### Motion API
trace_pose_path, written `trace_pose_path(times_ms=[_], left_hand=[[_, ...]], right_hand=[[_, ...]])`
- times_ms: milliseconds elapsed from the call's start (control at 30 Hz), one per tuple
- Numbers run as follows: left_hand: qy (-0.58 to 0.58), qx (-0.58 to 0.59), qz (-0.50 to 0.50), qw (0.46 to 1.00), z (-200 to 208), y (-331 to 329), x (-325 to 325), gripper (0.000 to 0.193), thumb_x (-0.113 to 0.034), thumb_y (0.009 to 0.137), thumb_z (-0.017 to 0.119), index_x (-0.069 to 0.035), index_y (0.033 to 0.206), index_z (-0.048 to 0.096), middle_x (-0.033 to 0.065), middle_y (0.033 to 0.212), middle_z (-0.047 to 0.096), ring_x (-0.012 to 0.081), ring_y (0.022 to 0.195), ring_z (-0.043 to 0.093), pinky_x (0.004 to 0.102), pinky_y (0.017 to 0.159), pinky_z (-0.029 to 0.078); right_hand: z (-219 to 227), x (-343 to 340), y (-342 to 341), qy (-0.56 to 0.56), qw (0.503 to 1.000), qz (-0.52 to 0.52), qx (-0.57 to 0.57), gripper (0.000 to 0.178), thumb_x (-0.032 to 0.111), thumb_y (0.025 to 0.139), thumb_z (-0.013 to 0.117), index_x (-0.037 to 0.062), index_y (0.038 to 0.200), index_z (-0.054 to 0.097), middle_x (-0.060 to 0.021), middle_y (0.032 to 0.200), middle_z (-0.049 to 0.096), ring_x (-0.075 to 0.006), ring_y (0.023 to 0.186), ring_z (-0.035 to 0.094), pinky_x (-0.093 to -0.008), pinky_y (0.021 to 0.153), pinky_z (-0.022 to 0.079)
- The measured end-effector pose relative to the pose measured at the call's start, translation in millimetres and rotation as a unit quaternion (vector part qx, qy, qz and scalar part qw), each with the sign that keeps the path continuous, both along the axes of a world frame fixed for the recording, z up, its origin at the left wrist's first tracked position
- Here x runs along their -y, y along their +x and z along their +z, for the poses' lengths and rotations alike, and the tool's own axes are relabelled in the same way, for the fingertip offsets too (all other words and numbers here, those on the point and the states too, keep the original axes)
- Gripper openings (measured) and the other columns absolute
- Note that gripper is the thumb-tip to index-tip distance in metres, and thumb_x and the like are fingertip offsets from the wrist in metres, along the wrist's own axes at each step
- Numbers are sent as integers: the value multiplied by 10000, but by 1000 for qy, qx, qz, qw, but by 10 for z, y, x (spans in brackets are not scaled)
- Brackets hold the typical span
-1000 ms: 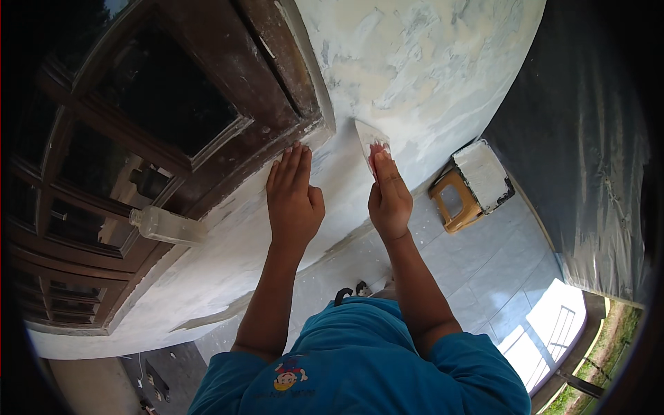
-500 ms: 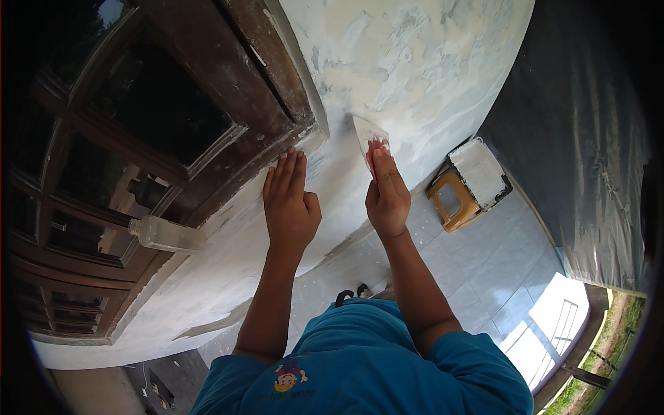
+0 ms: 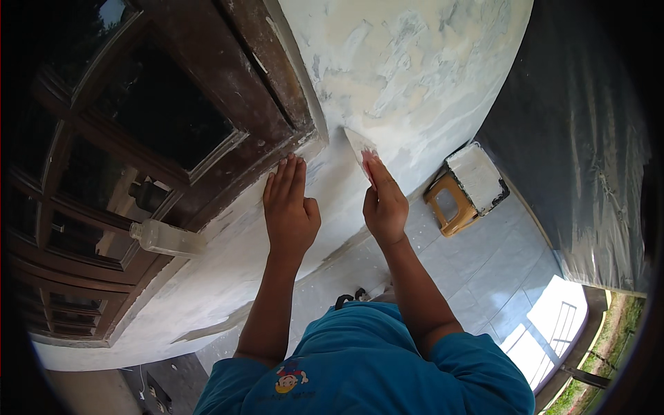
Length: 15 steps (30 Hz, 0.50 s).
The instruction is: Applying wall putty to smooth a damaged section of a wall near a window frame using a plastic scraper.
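My right hand [image 3: 387,207] grips a putty knife [image 3: 361,149] with a reddish handle and a broad blade smeared with pale filler. Its blade edge touches the patchy white wall [image 3: 415,69], just right of the lower corner of the brown wooden window frame [image 3: 287,114]. Flat on the wall ledge below that frame rests my left hand [image 3: 293,214], its fingers stretched out and holding nothing. Left of that hand, a clear plastic bottle [image 3: 169,238] lies on the sill.
A tan plastic stool [image 3: 446,200] stands on the grey tiled floor [image 3: 484,256] to the right, with a tub of white filler [image 3: 477,173] on it. Dark plastic sheeting [image 3: 574,138] hangs at the far right. Several glass panes [image 3: 162,104] fill the window at the left.
The putty knife and my right hand have shifted slightly left and down along the wall. My left hand stays nearly in place against the ledge.
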<state>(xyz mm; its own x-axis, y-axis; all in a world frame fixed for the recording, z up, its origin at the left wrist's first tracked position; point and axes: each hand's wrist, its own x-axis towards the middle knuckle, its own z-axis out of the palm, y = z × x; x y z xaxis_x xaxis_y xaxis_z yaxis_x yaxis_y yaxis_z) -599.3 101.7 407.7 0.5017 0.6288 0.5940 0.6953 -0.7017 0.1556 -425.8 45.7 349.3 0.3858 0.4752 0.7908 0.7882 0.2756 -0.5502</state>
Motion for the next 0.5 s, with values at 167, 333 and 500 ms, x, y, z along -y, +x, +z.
trace_pose_path(times_ms=[167, 333, 500], left_hand=[[1, 10, -4, 1000, 6, 82, 4, 589, -2, 786, 511, 2, 1375, 510, 168, 1458, 482, 294, 1372, 441, 461, 1167, 277], [-1, 20, -6, 1000, 17, 70, 11, 600, 26, 780, 488, -4, 1379, 513, 165, 1451, 493, 302, 1366, 448, 462, 1162, 278], [-1, 7, 2, 1000, -7, 50, 6, 590, -8, 778, 513, 4, 1368, 516, 172, 1454, 484, 293, 1374, 439, 466, 1168, 275]], right_hand=[[233, -386, 290, 31, 995, -90, 26, 547, -114, 817, 560, 20, 1347, 553, -191, 1300, 608, -319, 1190, 608, -363, 955, 530], [-262, -147, -166, -26, 998, -1, 63, 447, -90, 833, 606, 6, 1270, 611, -191, 1272, 623, -319, 1198, 601, -379, 989, 520], [324, -108, 185, 66, 996, -44, 47, 481, -131, 792, 570, -14, 1256, 617, -203, 1219, 646, -358, 1144, 626, -412, 992, 515]])
